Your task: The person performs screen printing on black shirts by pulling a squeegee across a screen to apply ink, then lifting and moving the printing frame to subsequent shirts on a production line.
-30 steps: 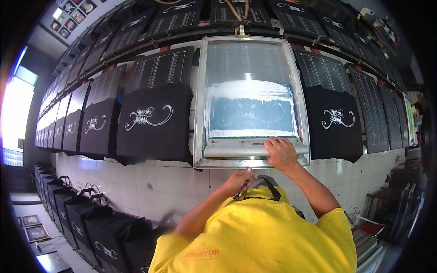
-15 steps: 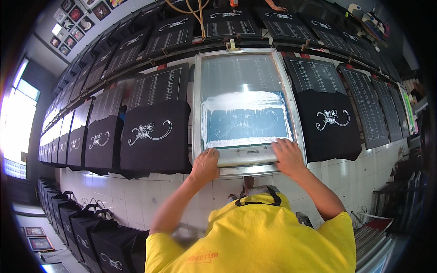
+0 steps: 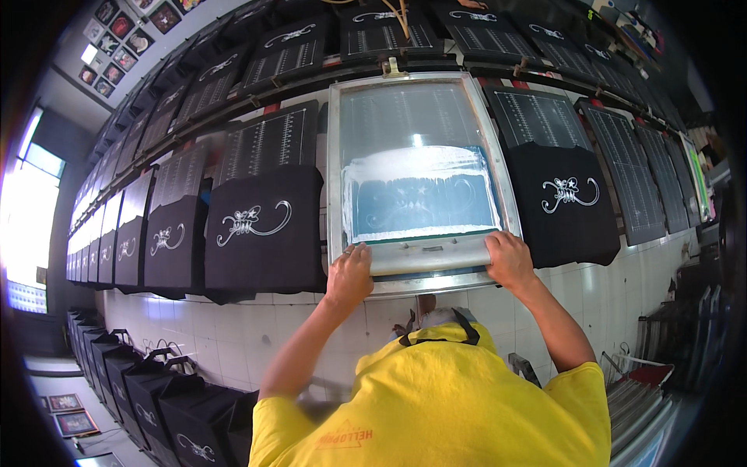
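A metal squeegee [image 3: 424,255] lies crosswise at the near end of a silver-framed printing screen [image 3: 336,156]. My left hand [image 3: 350,274] is closed over its left end. The right end is gripped by my right hand [image 3: 510,261], fingers curled over the bar. White ink [image 3: 420,162] forms a broad smeared band across the mesh, with a thin line of it along the squeegee's far side. Between them, a curling design shows faintly in the blue stencil area [image 3: 424,204]. The squeegee's blade is hidden beneath the bar.
Black shirts with white curling prints lie on boards at left [image 3: 257,233] and right [image 3: 572,206]. Behind the screen runs a rail [image 3: 288,87] with a clamp [image 3: 394,67]. More shirts hang over boards at lower left [image 3: 140,381]. Part of another person's hand [image 3: 472,4] shows at the far edge.
My right hand has shifted outward and wrapped round the squeegee's right end. The squeegee sits slightly farther from the frame's near edge, baring a blue strip. The view has shifted a little.
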{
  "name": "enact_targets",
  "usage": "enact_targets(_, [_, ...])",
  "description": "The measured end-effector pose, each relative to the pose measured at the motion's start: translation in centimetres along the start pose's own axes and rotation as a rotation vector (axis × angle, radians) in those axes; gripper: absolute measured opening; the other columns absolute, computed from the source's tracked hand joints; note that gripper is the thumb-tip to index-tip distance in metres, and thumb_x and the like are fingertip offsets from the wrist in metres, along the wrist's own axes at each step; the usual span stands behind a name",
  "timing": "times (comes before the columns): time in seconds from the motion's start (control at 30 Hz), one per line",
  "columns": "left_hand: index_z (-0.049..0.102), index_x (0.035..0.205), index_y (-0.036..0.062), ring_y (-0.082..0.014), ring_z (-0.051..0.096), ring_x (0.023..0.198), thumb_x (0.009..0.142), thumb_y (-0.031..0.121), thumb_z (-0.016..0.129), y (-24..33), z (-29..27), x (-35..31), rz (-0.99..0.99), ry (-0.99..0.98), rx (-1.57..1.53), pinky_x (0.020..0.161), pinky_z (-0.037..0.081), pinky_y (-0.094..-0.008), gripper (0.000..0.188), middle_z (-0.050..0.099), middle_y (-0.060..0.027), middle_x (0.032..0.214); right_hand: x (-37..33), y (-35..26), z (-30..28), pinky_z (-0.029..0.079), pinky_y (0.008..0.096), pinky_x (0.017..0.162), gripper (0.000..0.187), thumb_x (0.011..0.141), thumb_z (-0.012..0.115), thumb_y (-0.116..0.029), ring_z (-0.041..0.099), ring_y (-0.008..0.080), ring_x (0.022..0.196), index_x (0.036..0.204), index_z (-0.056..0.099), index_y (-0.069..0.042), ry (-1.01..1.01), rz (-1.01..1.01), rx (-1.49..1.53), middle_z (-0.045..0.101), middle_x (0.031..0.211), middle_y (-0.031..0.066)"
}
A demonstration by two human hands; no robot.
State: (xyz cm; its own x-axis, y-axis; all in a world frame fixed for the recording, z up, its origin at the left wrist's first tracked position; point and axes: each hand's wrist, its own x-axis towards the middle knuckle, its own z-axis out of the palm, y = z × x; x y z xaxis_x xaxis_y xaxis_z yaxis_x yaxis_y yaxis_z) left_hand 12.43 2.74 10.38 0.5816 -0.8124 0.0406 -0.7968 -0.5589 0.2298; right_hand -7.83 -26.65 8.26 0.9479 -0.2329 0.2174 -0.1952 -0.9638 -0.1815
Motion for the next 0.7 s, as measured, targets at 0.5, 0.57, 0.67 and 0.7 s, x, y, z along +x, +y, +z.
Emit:
enact_targets(0.5, [0.065,0.1,0.001,-0.0288,0.069,0.103,0.068,0.001,0.061,-3.8,3.6,4.5,0.175,0.244,0.161,0.078,0.057,-0.0353,0.032,0.069,-0.0133,0.113,4.4,2.0,2.4,0.056,0.037,0.072,0.02,0.067,0.062,-0.001,0.062,0.0295,0.093,0.087,0.06,0.001,0.088,-0.077,-0.036,0.062,0.096,0.0131])
enact_targets(0.57, [0.066,0.098,-0.0008,-0.0288,0.069,0.1,0.074,0.002,0.057,-4.4,2.8,6.7,0.18,0.229,0.16,0.078,0.058,-0.0358,0.026,0.07,-0.0137,0.109,6.5,2.8,2.7,0.057,0.0364,0.07,0.018,0.067,0.062,-0.001,0.063,0.0293,0.091,0.085,0.058,0.0,0.065,-0.074,-0.036,0.062,0.096,0.013])
enact_targets(0.67, [0.065,0.103,-0.001,-0.0275,0.07,0.098,0.07,0.002,0.06,-5.6,2.2,10.1,0.176,0.192,0.144,0.076,0.058,-0.0356,0.034,0.07,-0.0139,0.101,9.7,4.4,2.9,0.056,0.0368,0.069,0.018,0.065,0.063,-0.002,0.063,0.0296,0.088,0.082,0.058,-0.001,0.015,-0.066,-0.053,0.063,0.09,0.0123])
enact_targets(0.7, [0.065,0.104,-0.001,-0.0273,0.07,0.097,0.069,0.002,0.06,-6.0,2.0,11.5,0.16,0.174,0.132,0.076,0.058,-0.0355,0.036,0.07,-0.0139,0.098,11.1,5.0,2.9,0.056,0.0376,0.069,0.019,0.065,0.064,-0.003,0.063,0.0299,0.088,0.083,0.058,-0.001,-0.006,-0.068,-0.057,0.063,0.09,0.0123])
